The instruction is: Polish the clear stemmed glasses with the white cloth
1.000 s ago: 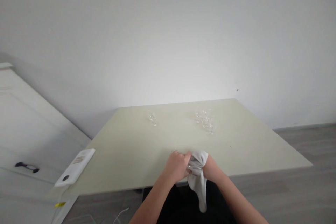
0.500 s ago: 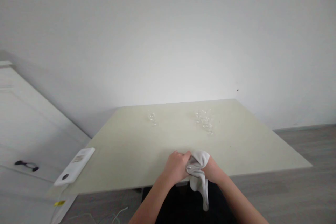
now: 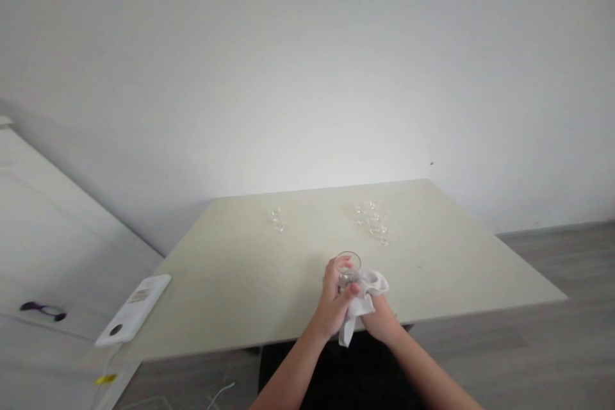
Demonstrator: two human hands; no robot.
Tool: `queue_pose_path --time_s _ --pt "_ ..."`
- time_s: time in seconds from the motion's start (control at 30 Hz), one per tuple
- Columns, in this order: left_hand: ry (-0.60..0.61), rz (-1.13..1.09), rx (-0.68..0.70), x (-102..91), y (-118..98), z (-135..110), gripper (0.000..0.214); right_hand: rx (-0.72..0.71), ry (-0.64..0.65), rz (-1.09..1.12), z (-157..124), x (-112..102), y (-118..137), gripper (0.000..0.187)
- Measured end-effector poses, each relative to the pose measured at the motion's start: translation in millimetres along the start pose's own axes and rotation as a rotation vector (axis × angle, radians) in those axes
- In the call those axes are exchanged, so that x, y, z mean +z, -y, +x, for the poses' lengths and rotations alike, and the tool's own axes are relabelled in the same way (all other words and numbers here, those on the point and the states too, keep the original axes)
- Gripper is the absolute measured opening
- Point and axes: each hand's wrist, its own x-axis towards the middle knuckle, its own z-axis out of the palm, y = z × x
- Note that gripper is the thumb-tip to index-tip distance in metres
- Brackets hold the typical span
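My left hand [image 3: 335, 302] is wrapped round a clear glass [image 3: 348, 264], its rim facing up toward me. A white cloth [image 3: 358, 312] is bunched against the lower part of the glass and hangs down between my hands. My right hand [image 3: 380, 320] grips the cloth, which hides most of its fingers. Both hands are above the front edge of the table. Farther back stand several clear glasses in a cluster [image 3: 372, 221] on the right and a smaller group of glasses [image 3: 277, 219] on the left.
The pale table [image 3: 230, 288] reaches back to a plain wall [image 3: 307, 77]. A white flat device [image 3: 134, 309] lies at its left edge, with a cable and yellow tag [image 3: 106, 379] below. A white cabinet [image 3: 52, 243] with a dark handle [image 3: 43, 311] stands at the left.
The glass has turned so its rim now shows above my left hand. The cloth's hanging end has swung left and up. My left hand has moved slightly right; the glasses behind stayed put.
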Motion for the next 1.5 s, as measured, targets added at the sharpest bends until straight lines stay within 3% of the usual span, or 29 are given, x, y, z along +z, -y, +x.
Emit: queue_pose_path --time_s 0.17,0.2,0.3,0.37,0.43,0.5,0.6,0.7,0.77,0.9,0.97,1.1,1.2,1.3,1.4,1.5 --pt "0.304 -0.080 -0.074 -9.7 -12.6 7.3 0.068 0.124 0.072 0.225 0.5 -3.4 3.4 0.035" --pt "0.290 -0.090 -0.090 -11.5 -13.6 8.5 0.068 0.133 0.078 0.223 1.3 -4.5 3.4 0.032" --pt "0.043 -0.062 -0.076 -14.8 -12.9 9.8 0.067 0.102 0.008 0.104 2.8 -6.3 0.8 0.023" --pt "-0.043 -0.054 -0.078 -16.1 -11.8 8.8 0.070 0.116 -0.024 0.084 0.8 -6.4 -3.0 0.021" --pt "0.023 -0.110 -0.099 -17.0 -11.9 7.0 0.069 0.218 0.031 0.199 -4.2 -6.2 -7.3 0.021" --pt "0.165 -0.216 -0.121 -17.4 -12.3 5.4 0.072 0.383 0.109 0.377 -9.5 -5.8 -10.8 0.024" --pt "0.248 -0.295 -0.131 -17.3 -11.0 5.6 0.070 0.510 0.092 0.511 -11.2 -5.3 -11.7 0.028" --pt "0.124 -0.172 -0.121 -17.6 -8.0 7.4 0.066 0.341 0.031 0.360 -6.5 -4.7 -8.7 0.026" --pt "0.071 -0.114 -0.124 -18.0 -7.5 7.5 0.071 0.266 0.064 0.281 -5.9 -3.4 -7.9 0.028" --pt "0.243 -0.295 -0.155 -17.2 -10.8 4.5 0.092 0.513 0.121 0.587 -14.8 1.6 -12.6 0.042" --pt "0.291 -0.364 -0.176 -16.0 -11.8 3.8 0.091 0.560 0.101 0.663 -17.1 3.5 -14.8 0.046" --pt "0.145 -0.230 -0.164 -15.1 -9.5 6.5 0.073 0.359 0.081 0.402 -9.4 6.0 -10.5 0.032" --pt "0.127 -0.175 -0.160 -16.7 -8.1 8.4 0.075 0.237 0.122 0.299 -3.6 8.9 -2.5 0.028" --pt "0.146 -0.202 -0.160 -19.3 -8.7 7.8 0.077 0.257 0.204 0.336 -2.8 11.1 3.2 0.029" --pt "0.143 -0.281 -0.167 -21.0 -8.8 6.1 0.076 0.275 0.188 0.338 -4.9 11.0 2.5 0.031" --pt "0.206 -0.362 -0.191 -21.3 -7.5 4.9 0.072 0.420 0.163 0.454 -10.1 9.7 -5.4 0.033"
